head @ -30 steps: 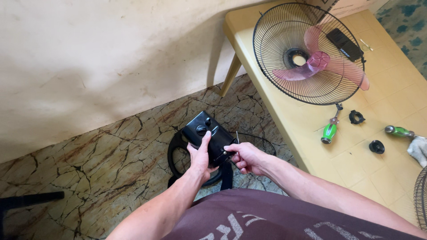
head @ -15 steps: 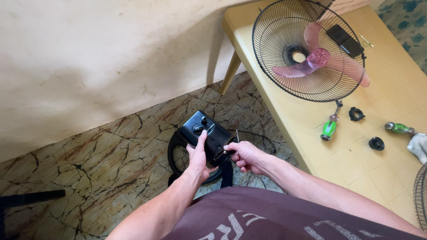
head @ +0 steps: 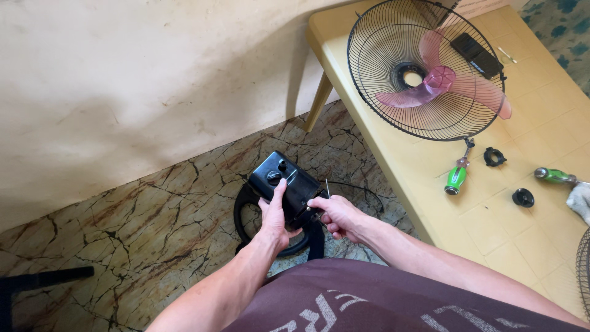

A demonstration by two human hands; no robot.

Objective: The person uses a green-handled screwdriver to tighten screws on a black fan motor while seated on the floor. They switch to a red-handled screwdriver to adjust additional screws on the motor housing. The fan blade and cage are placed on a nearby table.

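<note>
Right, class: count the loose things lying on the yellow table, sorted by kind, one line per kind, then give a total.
Fan grille with pink blades: 1
Green-handled screwdrivers: 2
Small black round parts: 2
White cloth at the edge: 1
Total: 6

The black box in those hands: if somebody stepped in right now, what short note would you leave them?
Left hand: grips the black control box from below, thumb by its knobs.
Right hand: pinches a thin tool at the box's right end; its tip is hidden.
Box is held above the black ring base on the floor.
On the yellow table: fan grille with pink blade, green-handled screwdriver, two black caps.
Done: fan apart. Left: work on the box.
</note>
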